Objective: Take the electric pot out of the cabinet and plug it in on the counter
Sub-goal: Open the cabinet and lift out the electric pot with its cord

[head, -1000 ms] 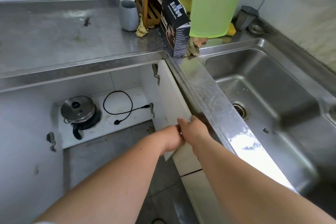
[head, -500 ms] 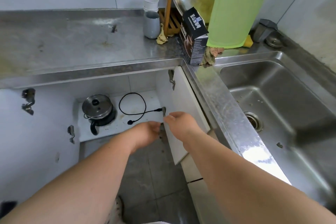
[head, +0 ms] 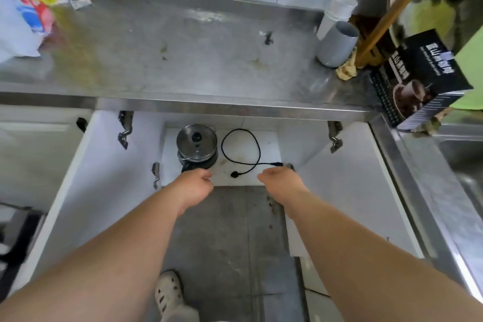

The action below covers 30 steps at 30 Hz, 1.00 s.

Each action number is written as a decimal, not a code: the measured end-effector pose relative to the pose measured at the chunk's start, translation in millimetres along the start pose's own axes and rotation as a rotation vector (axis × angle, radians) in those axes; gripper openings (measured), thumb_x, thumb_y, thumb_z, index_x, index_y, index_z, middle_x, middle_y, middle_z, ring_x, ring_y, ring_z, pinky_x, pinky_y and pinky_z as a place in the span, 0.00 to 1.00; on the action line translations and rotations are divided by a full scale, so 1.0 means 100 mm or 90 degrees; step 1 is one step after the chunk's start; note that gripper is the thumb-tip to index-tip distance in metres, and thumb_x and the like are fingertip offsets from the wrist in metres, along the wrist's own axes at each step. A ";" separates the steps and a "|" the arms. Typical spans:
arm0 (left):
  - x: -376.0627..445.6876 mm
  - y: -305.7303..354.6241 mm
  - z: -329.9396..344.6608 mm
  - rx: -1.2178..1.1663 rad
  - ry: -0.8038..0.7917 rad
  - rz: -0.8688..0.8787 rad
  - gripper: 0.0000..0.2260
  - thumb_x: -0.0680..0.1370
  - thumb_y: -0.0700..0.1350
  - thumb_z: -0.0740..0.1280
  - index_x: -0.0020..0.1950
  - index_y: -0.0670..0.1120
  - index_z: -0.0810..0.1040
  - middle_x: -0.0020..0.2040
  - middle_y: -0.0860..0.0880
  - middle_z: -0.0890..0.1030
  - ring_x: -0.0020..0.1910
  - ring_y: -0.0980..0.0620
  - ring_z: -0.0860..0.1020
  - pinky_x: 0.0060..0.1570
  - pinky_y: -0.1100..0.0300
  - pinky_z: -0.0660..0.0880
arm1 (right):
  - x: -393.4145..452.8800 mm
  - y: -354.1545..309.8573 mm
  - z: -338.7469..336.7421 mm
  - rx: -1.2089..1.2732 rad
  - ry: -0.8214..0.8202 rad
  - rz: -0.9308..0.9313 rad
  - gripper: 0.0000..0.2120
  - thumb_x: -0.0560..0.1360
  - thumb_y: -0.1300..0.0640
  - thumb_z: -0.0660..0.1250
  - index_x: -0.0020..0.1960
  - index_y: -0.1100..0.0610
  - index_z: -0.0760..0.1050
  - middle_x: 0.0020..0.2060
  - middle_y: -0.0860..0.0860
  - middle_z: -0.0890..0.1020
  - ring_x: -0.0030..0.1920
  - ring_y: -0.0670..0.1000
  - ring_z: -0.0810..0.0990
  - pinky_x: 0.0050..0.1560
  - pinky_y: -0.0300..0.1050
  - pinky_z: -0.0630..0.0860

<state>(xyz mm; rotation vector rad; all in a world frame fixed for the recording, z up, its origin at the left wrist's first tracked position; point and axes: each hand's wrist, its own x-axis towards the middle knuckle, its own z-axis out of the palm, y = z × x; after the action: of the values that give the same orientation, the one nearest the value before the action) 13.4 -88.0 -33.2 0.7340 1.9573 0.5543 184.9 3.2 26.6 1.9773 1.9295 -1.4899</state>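
A small black electric pot [head: 196, 148] with a shiny steel lid sits on the white floor of the open cabinet [head: 269, 144] under the counter. Its black power cord [head: 241, 146] lies looped to the right of it, plug end near the cabinet's front edge. My left hand [head: 194, 185] hovers just in front of the pot, fingers loosely curled and holding nothing. My right hand [head: 281, 181] reaches to the cord's right end by the lower hinge, fingers bent, nothing visibly gripped. The steel counter [head: 183, 60] runs above the cabinet.
Both cabinet doors [head: 347, 185] stand swung open toward me. A black coffee box [head: 420, 81], grey and white cups [head: 335, 44] and a wooden rack stand at the counter's right; plastic bags [head: 18, 23] at its left. A sink edge [head: 460, 154] lies far right. My shoe [head: 168, 293] is on the floor.
Both hands let go of the right door's edge and moved down and left to the cabinet opening. The view swung left so the cabinet is centred.
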 end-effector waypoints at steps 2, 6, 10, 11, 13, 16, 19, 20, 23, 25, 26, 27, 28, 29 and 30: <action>0.22 -0.10 -0.15 -0.002 0.010 -0.006 0.21 0.73 0.47 0.59 0.66 0.55 0.72 0.64 0.49 0.74 0.47 0.52 0.75 0.38 0.62 0.70 | 0.22 -0.12 0.17 -0.043 -0.005 -0.007 0.14 0.74 0.56 0.62 0.55 0.61 0.78 0.55 0.60 0.81 0.57 0.60 0.78 0.53 0.48 0.75; 0.59 -0.28 -0.24 -0.007 0.006 -0.025 0.20 0.74 0.47 0.57 0.66 0.55 0.72 0.63 0.49 0.75 0.43 0.56 0.75 0.33 0.65 0.68 | 0.66 -0.18 0.49 -0.117 -0.035 -0.025 0.15 0.75 0.56 0.60 0.57 0.64 0.76 0.56 0.62 0.80 0.56 0.61 0.77 0.54 0.50 0.75; 0.93 -0.52 -0.12 -0.002 0.031 -0.052 0.19 0.76 0.45 0.59 0.67 0.51 0.72 0.65 0.44 0.74 0.50 0.48 0.77 0.40 0.64 0.69 | 1.12 -0.05 0.77 -0.173 -0.071 -0.034 0.17 0.75 0.55 0.59 0.61 0.60 0.74 0.59 0.57 0.78 0.54 0.56 0.76 0.49 0.45 0.72; 1.06 -0.62 -0.06 -0.003 0.041 -0.068 0.19 0.76 0.44 0.59 0.67 0.50 0.72 0.64 0.43 0.75 0.49 0.48 0.77 0.41 0.64 0.69 | 1.29 0.03 0.87 -0.185 -0.082 -0.039 0.17 0.75 0.54 0.59 0.62 0.57 0.74 0.60 0.55 0.78 0.54 0.55 0.75 0.48 0.42 0.70; 1.33 -0.80 0.08 -0.002 0.057 -0.090 0.19 0.77 0.44 0.59 0.68 0.49 0.72 0.64 0.43 0.74 0.46 0.48 0.76 0.38 0.63 0.71 | 1.64 0.18 1.05 -0.186 -0.097 -0.047 0.17 0.75 0.54 0.59 0.61 0.56 0.75 0.58 0.56 0.79 0.55 0.56 0.76 0.49 0.43 0.70; 1.76 -1.12 0.32 0.017 0.071 -0.105 0.19 0.78 0.43 0.59 0.68 0.45 0.70 0.66 0.43 0.74 0.58 0.45 0.76 0.50 0.60 0.72 | 2.15 0.47 1.35 -0.226 -0.123 -0.076 0.13 0.76 0.56 0.59 0.53 0.62 0.76 0.54 0.61 0.79 0.56 0.60 0.76 0.51 0.48 0.72; 2.23 -1.49 0.59 -0.033 0.113 -0.126 0.21 0.75 0.45 0.62 0.68 0.46 0.69 0.60 0.43 0.76 0.55 0.43 0.77 0.53 0.55 0.73 | 2.71 0.86 1.65 -0.219 -0.114 -0.074 0.17 0.76 0.54 0.61 0.62 0.59 0.74 0.60 0.57 0.78 0.61 0.57 0.75 0.57 0.44 0.70; 2.39 -1.59 0.66 -0.053 0.128 -0.128 0.22 0.74 0.45 0.63 0.69 0.46 0.68 0.61 0.43 0.76 0.55 0.43 0.77 0.52 0.54 0.74 | 2.88 0.98 1.72 -0.221 -0.121 -0.080 0.19 0.76 0.54 0.61 0.66 0.59 0.71 0.65 0.56 0.75 0.64 0.55 0.72 0.59 0.41 0.67; 2.97 -1.87 0.89 -0.090 0.196 -0.127 0.26 0.71 0.45 0.64 0.69 0.45 0.67 0.62 0.41 0.75 0.53 0.40 0.77 0.46 0.54 0.75 | 3.47 1.38 1.94 -0.234 -0.131 -0.125 0.24 0.77 0.56 0.60 0.72 0.59 0.61 0.71 0.55 0.67 0.68 0.53 0.67 0.57 0.33 0.61; 3.31 -1.98 1.00 -0.067 0.259 -0.124 0.24 0.69 0.45 0.65 0.64 0.43 0.68 0.58 0.39 0.76 0.53 0.38 0.76 0.48 0.51 0.75 | 3.84 1.58 2.01 -0.229 -0.102 -0.127 0.28 0.76 0.58 0.63 0.73 0.57 0.58 0.70 0.56 0.68 0.67 0.54 0.69 0.54 0.32 0.62; 3.46 -2.04 1.07 -0.054 0.289 -0.123 0.24 0.69 0.45 0.66 0.63 0.42 0.68 0.58 0.39 0.75 0.54 0.38 0.75 0.51 0.49 0.75 | 4.03 1.68 2.05 -0.237 -0.083 -0.138 0.30 0.75 0.59 0.64 0.74 0.57 0.57 0.69 0.57 0.68 0.66 0.56 0.70 0.57 0.35 0.64; 3.61 -2.11 1.15 -0.047 0.320 -0.122 0.24 0.68 0.45 0.66 0.62 0.41 0.67 0.59 0.40 0.74 0.56 0.38 0.74 0.53 0.47 0.74 | 4.20 1.78 2.08 -0.260 -0.063 -0.158 0.31 0.74 0.61 0.64 0.74 0.57 0.56 0.69 0.58 0.69 0.65 0.57 0.71 0.61 0.40 0.67; 3.76 -2.17 1.21 -0.048 0.351 -0.119 0.25 0.68 0.45 0.66 0.63 0.41 0.66 0.59 0.41 0.73 0.57 0.39 0.73 0.55 0.46 0.74 | 4.39 1.87 2.12 -0.294 -0.046 -0.185 0.32 0.72 0.62 0.64 0.74 0.57 0.56 0.67 0.59 0.70 0.63 0.58 0.72 0.63 0.47 0.70; 3.88 -2.23 1.25 -0.055 0.382 -0.112 0.25 0.67 0.45 0.66 0.62 0.42 0.65 0.59 0.42 0.73 0.58 0.39 0.72 0.55 0.45 0.74 | 4.54 1.93 2.14 -0.336 -0.031 -0.202 0.33 0.72 0.63 0.63 0.74 0.57 0.56 0.67 0.58 0.70 0.64 0.59 0.72 0.64 0.53 0.71; 3.98 -2.27 1.27 -0.067 0.408 -0.102 0.24 0.67 0.44 0.66 0.61 0.43 0.65 0.58 0.42 0.73 0.58 0.39 0.73 0.54 0.45 0.74 | 4.67 1.98 2.15 -0.383 -0.018 -0.205 0.34 0.71 0.62 0.63 0.74 0.56 0.53 0.68 0.58 0.68 0.66 0.58 0.69 0.65 0.56 0.70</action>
<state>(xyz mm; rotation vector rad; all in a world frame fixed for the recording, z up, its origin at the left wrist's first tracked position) -84.7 33.6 -482.1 0.3440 2.5203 0.8591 114.4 189.7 -486.7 1.4304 2.3915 -0.8019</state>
